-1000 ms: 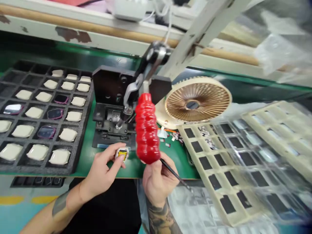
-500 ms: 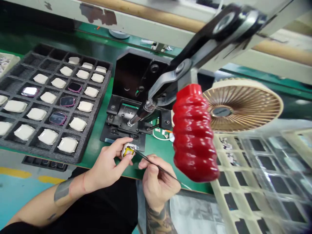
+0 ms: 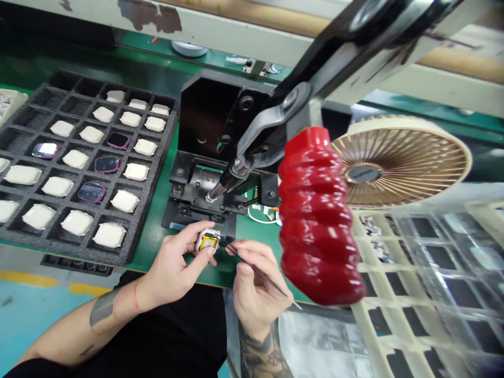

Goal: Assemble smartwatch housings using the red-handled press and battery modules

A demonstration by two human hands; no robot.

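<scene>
Near centre, over the near part of the green tabletop [image 3: 254, 231]: a small rounded-square device in white casing with a yellow panel inside [image 3: 208, 242], pinched between thumb and fingers of the left hand [image 3: 177, 262]. To its right: slender black tweezers [image 3: 262, 275], held between closed thumb and fingers of the right hand [image 3: 258, 291]; tips at the device's right edge, contact too fine to tell. Just beyond both: a black metal lever press [image 3: 205, 194], with a ribbed, glossy red handle [image 3: 318, 220] angled to the right. At left: a dark grey foam tray [image 3: 156, 168], divided into square compartments, bearing cream-white rounded-square pieces [image 3: 109, 234] and, in four compartments, glossy-faced pieces with purple frames [image 3: 92, 192]. At far right: a round cream fan with a gold-coloured radial grille [image 3: 409, 163]. At near right: a cream compartmented tray [image 3: 398, 321] holding flat black pieces [image 3: 416, 321], with clear plastic trays farther right, partly blurred.
</scene>
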